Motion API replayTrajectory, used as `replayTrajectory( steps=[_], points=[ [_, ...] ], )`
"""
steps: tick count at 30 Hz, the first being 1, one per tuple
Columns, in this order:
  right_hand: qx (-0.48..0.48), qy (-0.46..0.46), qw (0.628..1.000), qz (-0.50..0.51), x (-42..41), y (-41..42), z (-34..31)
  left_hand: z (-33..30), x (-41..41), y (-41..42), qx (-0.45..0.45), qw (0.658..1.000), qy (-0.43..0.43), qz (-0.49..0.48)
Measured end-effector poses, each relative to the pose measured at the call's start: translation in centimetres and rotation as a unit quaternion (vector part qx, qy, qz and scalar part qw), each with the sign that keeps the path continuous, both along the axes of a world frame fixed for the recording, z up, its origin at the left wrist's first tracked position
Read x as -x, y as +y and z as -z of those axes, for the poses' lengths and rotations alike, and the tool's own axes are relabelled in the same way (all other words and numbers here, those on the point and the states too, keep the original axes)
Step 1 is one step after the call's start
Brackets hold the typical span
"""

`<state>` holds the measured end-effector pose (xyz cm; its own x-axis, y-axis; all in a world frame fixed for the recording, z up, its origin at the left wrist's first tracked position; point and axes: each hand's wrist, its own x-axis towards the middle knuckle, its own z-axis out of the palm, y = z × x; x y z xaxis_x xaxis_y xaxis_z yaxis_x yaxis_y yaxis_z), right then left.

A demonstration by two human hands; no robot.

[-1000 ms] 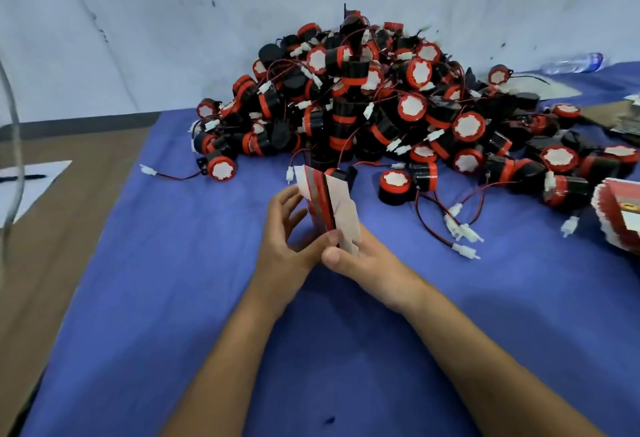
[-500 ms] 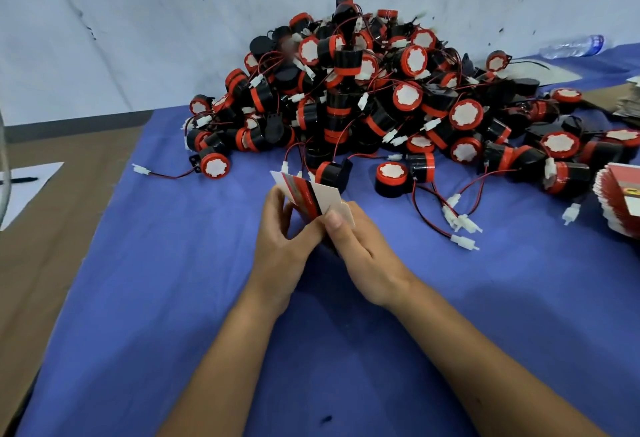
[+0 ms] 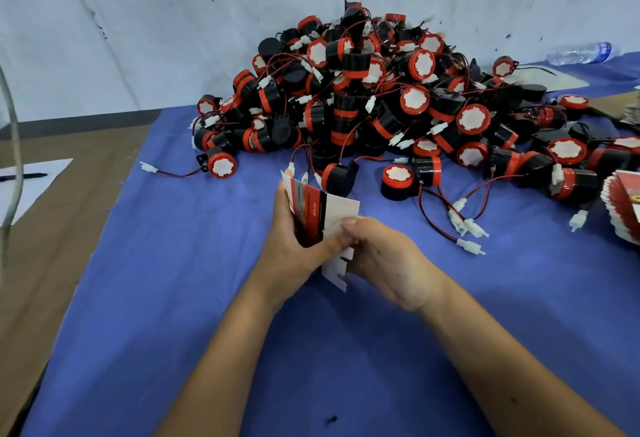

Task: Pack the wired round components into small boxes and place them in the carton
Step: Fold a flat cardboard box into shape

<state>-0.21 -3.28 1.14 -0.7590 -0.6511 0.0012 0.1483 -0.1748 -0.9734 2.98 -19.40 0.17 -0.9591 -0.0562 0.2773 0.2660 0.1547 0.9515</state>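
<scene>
A big heap of black-and-red round components (image 3: 374, 97) with red-black wires and white plugs lies on the blue cloth (image 3: 173, 298) against the wall. Both hands hold a flat, partly unfolded small box (image 3: 313, 213), red, black and white, just in front of the heap. My left hand (image 3: 294, 246) grips its left side, thumb across the front. My right hand (image 3: 377, 253) pinches the white panel at its right edge, and a white flap hangs down between the hands. One loose component (image 3: 397, 181) lies to the right of the box.
A stack of flat red-and-white boxes (image 3: 623, 208) sits at the right edge. A clear plastic bottle (image 3: 581, 52) lies far right by the wall. To the left, brown cardboard carries a white sheet with a pen (image 3: 24, 176). A single component (image 3: 221, 164) lies apart, left of the heap.
The box has been opened out wider between my hands, its white panel spread to the right and a flap now hanging below. Both hands stayed in front of the heap.
</scene>
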Motion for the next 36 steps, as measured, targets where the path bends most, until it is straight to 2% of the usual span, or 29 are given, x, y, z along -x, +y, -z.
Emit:
replayTrajectory(
  steps=[3,5,8,10,12,17,21,23,27,29,32,36],
  points=[
    [-0.017,0.020,0.999,0.031,0.1,-0.3,0.6,0.4,0.3,-0.2,-0.022,1.000,0.009,-0.005],
    [-0.067,0.127,0.986,0.083,0.2,-0.6,0.5,0.4,0.5,-0.3,-0.032,0.999,0.011,-0.011],
    [-0.149,0.307,0.934,0.109,0.4,-0.7,1.0,0.4,0.5,-0.6,-0.040,0.998,0.015,-0.038],
    [-0.186,0.417,0.878,0.143,0.4,-0.7,1.2,0.0,0.2,-0.6,-0.059,0.997,0.007,-0.057],
    [-0.187,0.460,0.848,0.187,0.3,-1.0,1.1,-0.2,0.1,-0.7,-0.068,0.995,0.006,-0.065],
    [-0.194,0.382,0.877,0.219,-0.3,-2.1,1.7,-0.3,-0.2,1.3,-0.035,0.997,0.028,-0.059],
    [-0.231,0.386,0.854,0.261,0.6,-1.2,1.5,0.0,0.1,1.1,0.016,0.991,0.062,-0.118],
    [-0.255,0.381,0.844,0.280,1.2,-0.4,1.4,0.3,0.3,-0.6,0.018,0.991,0.043,-0.129],
    [-0.209,0.356,0.867,0.279,1.5,0.0,1.4,0.5,0.4,-2.8,-0.018,0.997,-0.063,0.044],
    [-0.186,0.331,0.889,0.254,1.3,0.0,1.5,0.7,0.5,-2.5,0.004,0.995,-0.060,0.085],
    [-0.162,0.319,0.913,0.196,0.9,-0.1,1.2,0.9,0.7,-1.5,0.016,0.998,-0.034,0.051],
    [-0.150,0.328,0.919,0.161,0.8,-0.4,1.1,1.1,0.6,-1.1,0.055,0.998,0.034,-0.022]
  ],
)
